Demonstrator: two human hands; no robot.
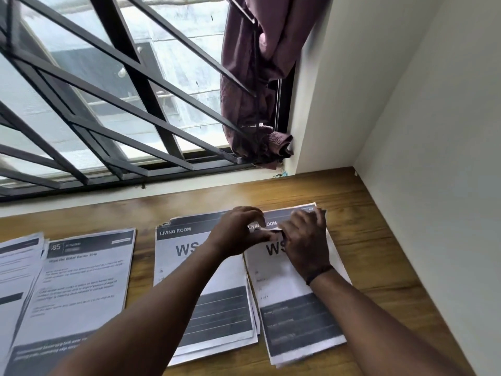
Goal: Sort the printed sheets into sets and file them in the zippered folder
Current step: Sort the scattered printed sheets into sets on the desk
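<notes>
Head view: wooden desk [379, 213] set in a corner, white wall [433, 131] at right, barred window [108, 90] behind, a purple curtain [252, 77] bunched at its right edge. Four piles of printed sheets lie in a row. Far-left pile [16, 270] fanned; kitchen pile [81, 289] beside it; left living-room pile [189, 267] mid-desk; right living-room pile [298, 308] overlapping its edge. Both hands over the right pile's upper part. Left hand [238, 232] with fingers curled, pinching a small dark, blurred object [276, 232]. Right hand [306, 237], dark band at wrist, fingers bent around the same object. What it is, cannot tell. Zippered folder not seen.
</notes>
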